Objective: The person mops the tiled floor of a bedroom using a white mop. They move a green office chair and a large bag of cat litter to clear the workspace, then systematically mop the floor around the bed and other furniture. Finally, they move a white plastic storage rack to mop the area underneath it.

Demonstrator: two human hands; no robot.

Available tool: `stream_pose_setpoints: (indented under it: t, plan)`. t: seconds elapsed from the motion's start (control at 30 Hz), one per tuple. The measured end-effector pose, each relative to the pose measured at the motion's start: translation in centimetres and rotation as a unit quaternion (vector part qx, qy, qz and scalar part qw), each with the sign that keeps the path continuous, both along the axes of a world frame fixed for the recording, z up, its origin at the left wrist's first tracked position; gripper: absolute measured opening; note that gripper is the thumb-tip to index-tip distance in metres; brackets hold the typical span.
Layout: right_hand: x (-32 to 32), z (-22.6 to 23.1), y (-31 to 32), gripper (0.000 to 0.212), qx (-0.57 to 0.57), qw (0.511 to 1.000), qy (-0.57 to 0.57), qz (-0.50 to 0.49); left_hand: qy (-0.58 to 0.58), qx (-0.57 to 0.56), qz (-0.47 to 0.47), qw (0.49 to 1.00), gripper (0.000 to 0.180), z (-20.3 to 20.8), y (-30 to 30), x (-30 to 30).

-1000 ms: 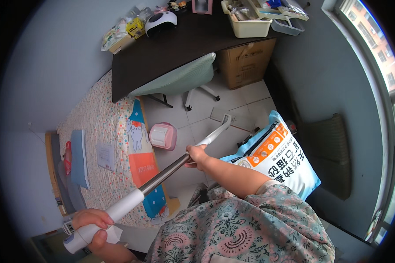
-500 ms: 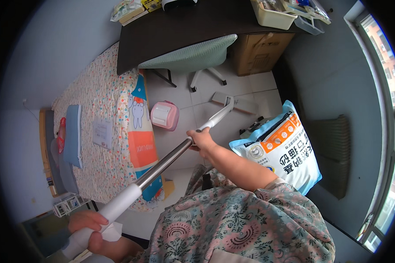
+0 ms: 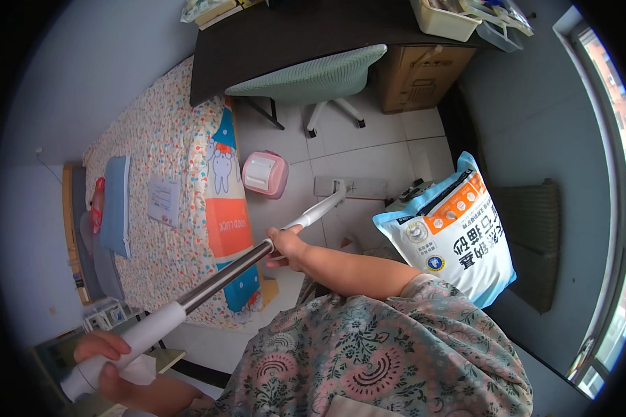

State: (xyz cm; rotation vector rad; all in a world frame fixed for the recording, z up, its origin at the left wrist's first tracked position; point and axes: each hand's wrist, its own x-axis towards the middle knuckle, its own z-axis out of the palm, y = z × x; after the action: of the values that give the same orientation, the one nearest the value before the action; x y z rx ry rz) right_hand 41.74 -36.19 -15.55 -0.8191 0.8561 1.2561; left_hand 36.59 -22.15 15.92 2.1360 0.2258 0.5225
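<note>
I hold a long flat mop (image 3: 229, 275) with both hands, its pole running from lower left up toward the middle. My left hand (image 3: 111, 365) is wrapped round the thick white grip near its upper end; a small white piece sticks out beside the palm. Halfway down, my right hand (image 3: 286, 248) closes round the pole where the metal tube meets the white lower section. The mop's flat rectangular head (image 3: 367, 188) lies on the tiled floor (image 3: 375, 144), with a pink and white lidded box (image 3: 266, 174) to its left.
To the right stands a large white, blue and orange bag (image 3: 452, 233) in front of a radiator (image 3: 528, 243). A green chair (image 3: 309, 78) is pushed against a dark desk (image 3: 285, 38), beside a cardboard box (image 3: 424, 76). At left is a bed (image 3: 163, 125) with a patterned cover.
The mop head has moved left and nearer to me, turning from slanted to nearly level. Both hands have shifted left with the pole, the right one slightly nearer too. The view has tilted slightly.
</note>
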Motion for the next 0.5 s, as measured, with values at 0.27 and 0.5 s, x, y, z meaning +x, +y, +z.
stream_pose_setpoints:
  t: [0.27,0.5]
  plan:
    - [-0.6,-0.8,-13.8,0.052,-0.055,0.952,-0.298,0.049,-0.043,-0.150,-0.054,0.986,0.021,-1.3,-0.3,7.8]
    - [-14.3,0.5,-37.7,0.068,-0.701,0.569,-0.406,0.146,-0.030,-0.145,-0.274,0.950,0.017,-3.5,-8.8,12.8]
